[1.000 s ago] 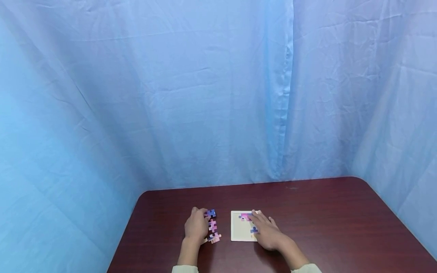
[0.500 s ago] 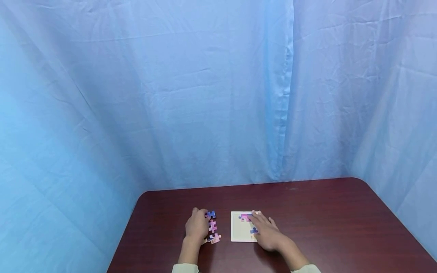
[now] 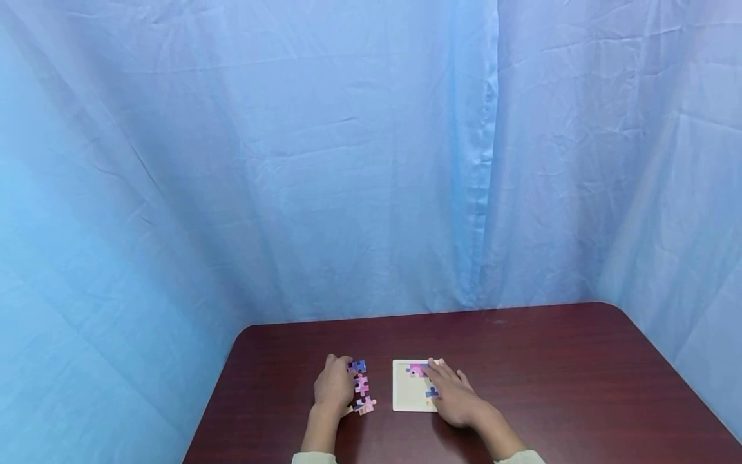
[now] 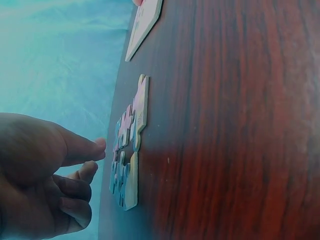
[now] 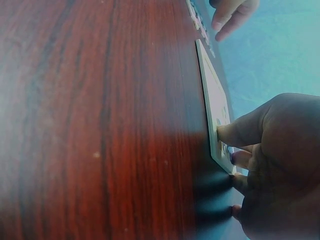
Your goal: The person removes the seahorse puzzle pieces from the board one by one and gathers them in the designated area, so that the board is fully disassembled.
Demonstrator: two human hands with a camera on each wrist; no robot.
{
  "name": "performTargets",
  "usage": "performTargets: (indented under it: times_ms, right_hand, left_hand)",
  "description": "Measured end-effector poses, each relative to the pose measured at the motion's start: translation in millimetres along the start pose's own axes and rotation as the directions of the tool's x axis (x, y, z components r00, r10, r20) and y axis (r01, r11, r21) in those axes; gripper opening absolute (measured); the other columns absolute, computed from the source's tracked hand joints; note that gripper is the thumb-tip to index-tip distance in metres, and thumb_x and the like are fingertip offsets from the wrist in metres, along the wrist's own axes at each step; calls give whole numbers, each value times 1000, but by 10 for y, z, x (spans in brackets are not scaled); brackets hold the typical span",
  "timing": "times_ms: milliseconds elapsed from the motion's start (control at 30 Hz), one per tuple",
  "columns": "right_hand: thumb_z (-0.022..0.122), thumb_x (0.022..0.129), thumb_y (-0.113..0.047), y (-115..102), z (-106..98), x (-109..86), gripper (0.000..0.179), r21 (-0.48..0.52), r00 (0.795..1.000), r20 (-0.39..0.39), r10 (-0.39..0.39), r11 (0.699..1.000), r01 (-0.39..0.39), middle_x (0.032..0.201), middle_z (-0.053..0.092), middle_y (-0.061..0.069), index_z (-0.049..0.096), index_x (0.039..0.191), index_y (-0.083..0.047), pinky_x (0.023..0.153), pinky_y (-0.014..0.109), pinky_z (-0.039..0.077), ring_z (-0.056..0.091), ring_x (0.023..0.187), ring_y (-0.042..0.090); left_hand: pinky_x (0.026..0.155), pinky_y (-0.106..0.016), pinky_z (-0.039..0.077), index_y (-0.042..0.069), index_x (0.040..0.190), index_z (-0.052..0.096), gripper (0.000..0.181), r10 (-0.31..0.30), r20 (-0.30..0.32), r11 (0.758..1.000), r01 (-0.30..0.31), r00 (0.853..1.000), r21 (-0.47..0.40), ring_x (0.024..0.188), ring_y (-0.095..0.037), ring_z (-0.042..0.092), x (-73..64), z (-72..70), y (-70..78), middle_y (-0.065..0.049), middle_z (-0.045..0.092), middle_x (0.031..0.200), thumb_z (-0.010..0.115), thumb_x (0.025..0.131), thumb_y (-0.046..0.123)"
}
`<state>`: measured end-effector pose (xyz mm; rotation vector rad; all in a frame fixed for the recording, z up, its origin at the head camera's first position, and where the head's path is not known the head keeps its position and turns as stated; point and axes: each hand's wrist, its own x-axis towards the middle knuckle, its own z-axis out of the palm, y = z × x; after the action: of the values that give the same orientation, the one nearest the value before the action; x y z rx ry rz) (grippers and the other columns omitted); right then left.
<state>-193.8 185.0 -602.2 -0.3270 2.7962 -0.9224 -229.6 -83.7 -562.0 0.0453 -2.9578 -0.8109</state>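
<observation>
My left hand (image 3: pixel 334 386) is over the left side of a group of loose jigsaw pieces (image 3: pixel 362 385), pink, purple and blue. In the left wrist view its thumb (image 4: pixel 82 148) and loosely curled fingers stand just apart from the pieces (image 4: pixel 131 182), with nothing held. My right hand (image 3: pixel 455 393) rests on the right side of a square cream puzzle tray (image 3: pixel 406 396), its fingers extended and spread. A pink piece (image 3: pixel 415 370) and a blue-and-yellow piece (image 3: pixel 431 393) show in the tray. In the right wrist view the thumb (image 5: pixel 240 131) touches the tray; the hand hides its right part.
Both hands work over a dark red-brown wooden table (image 3: pixel 522 341) with rounded far corners. Pale blue cloth (image 3: pixel 348 161) hangs behind it and at both sides. A strip of table separates the loose pieces from the tray.
Both hands stay nearly where they were. The whole head view shifts very slightly; no piece is visibly picked up or put down.
</observation>
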Motion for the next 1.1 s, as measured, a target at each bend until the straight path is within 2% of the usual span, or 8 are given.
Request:
performTargets:
  times_ms: [133,367,567,667,733,900,1100]
  right_hand:
    - [56,97,-9,9,6,1,63,-4,1000,-7,0,1000,0,172,32,19,42,159,-4,127,73,11,23,163,43]
    - [55,97,-10,37,23,12,64,-9,1000,-7,7,1000,-7,173,31,18,41,160,-5,127,73,10,22,163,43]
    - [52,97,-10,22,17,19,63,-11,1000,7,9,1000,-9,173,31,19,42,159,-4,126,74,10,21,163,43]
    - [51,97,-10,14,13,23,63,-11,1000,14,12,1000,-11,173,31,18,42,159,-4,126,74,11,20,164,43]
    - [50,97,-10,19,13,28,63,-13,1000,16,10,1000,-10,173,30,18,42,159,-4,126,74,11,20,164,43]
    - [50,97,-9,49,30,45,63,-18,1000,4,2,1000,-2,173,31,19,43,158,-3,126,74,11,21,163,43]
    - [51,96,-8,23,18,26,62,-7,1000,-1,-13,1000,13,172,33,20,44,158,-2,126,74,12,22,163,44]
  left_hand:
    - [79,-53,59,5,127,74,28,21,-13,1000,-21,1000,2,91,-30,73,-52,-3,18,-17,66,118,69,100,12]
    - [72,-51,58,3,120,76,25,126,-61,992,-127,990,-10,85,-31,73,-219,27,150,-13,65,106,74,96,10]
    - [74,-47,59,5,120,77,25,160,-23,987,-160,987,-15,90,-27,72,-305,40,297,-13,67,110,76,96,13]
    - [77,-49,60,5,120,77,25,188,-12,982,-188,982,-10,93,-30,73,-324,37,337,-14,67,112,76,96,13]
    - [78,-48,60,5,119,77,25,217,-10,976,-217,976,-1,93,-29,73,-343,41,364,-13,68,111,77,95,13]
    - [67,-37,54,5,117,77,26,270,33,963,-270,962,-6,76,-16,63,-416,87,458,-5,63,98,79,93,15]
    - [68,-36,57,8,115,78,28,351,56,936,-353,935,19,75,-17,66,-513,169,555,-4,65,97,82,89,19]
